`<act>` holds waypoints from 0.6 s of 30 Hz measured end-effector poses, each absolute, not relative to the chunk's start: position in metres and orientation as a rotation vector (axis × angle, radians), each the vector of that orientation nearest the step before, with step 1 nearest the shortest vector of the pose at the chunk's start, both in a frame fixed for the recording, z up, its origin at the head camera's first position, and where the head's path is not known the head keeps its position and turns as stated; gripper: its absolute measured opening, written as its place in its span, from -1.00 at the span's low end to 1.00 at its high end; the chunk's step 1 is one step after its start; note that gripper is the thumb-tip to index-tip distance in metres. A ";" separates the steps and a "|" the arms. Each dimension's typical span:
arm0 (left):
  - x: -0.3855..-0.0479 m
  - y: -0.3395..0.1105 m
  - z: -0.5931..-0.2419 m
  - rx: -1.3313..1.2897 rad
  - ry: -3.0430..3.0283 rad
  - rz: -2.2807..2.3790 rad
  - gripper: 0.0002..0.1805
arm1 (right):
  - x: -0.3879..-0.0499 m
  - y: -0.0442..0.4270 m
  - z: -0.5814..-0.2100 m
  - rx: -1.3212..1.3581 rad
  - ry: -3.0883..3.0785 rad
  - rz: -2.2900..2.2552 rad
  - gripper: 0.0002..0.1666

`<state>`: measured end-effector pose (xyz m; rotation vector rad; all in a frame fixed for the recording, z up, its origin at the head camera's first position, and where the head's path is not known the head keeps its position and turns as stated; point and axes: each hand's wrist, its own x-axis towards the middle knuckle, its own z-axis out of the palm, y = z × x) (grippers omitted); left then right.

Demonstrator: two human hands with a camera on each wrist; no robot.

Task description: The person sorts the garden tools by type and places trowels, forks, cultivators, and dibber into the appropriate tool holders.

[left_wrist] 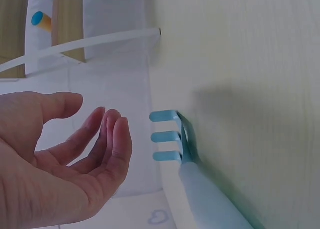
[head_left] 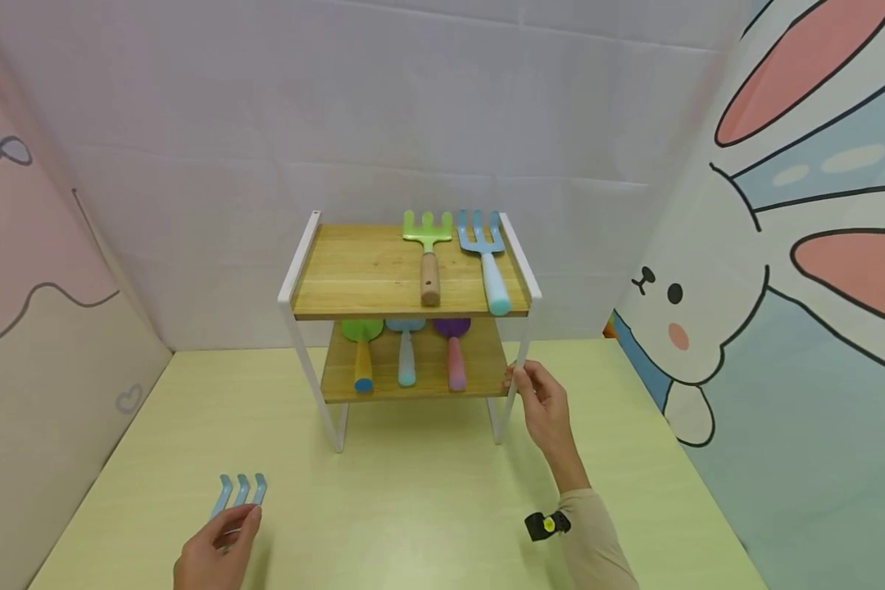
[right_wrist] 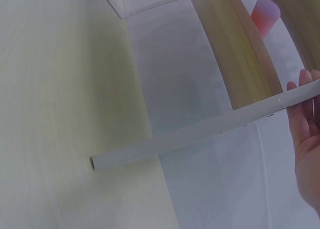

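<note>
A light-blue three-pronged hand rake (left_wrist: 207,191) lies on the table at the front left, its prongs (head_left: 242,489) showing beyond my left hand (head_left: 217,547). In the left wrist view that hand (left_wrist: 75,159) has loosely bent fingers and a gap between thumb and fingertips; it is beside the rake, apart from it. My right hand (head_left: 547,406) holds the white side post of a two-tier wooden shelf (head_left: 354,274), fingers behind the post and thumb in front. In the right wrist view the fingers of the right hand (right_wrist: 307,134) lie against the post (right_wrist: 200,131); the thumb is hidden.
On the top board lie a green hand rake (head_left: 429,266) and a blue hand fork (head_left: 492,274). The lower board holds a green-and-yellow tool (head_left: 364,360), a blue one (head_left: 406,356) and a purple-and-pink one (head_left: 456,360). Cloth walls (head_left: 442,106) surround the table (head_left: 413,508).
</note>
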<state>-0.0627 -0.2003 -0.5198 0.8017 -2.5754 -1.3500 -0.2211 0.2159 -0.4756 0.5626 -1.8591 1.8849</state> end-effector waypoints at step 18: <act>-0.058 -0.228 -0.558 0.999 -2.497 -1.305 -0.54 | -0.217 0.215 -0.475 0.540 -1.871 1.885 -0.81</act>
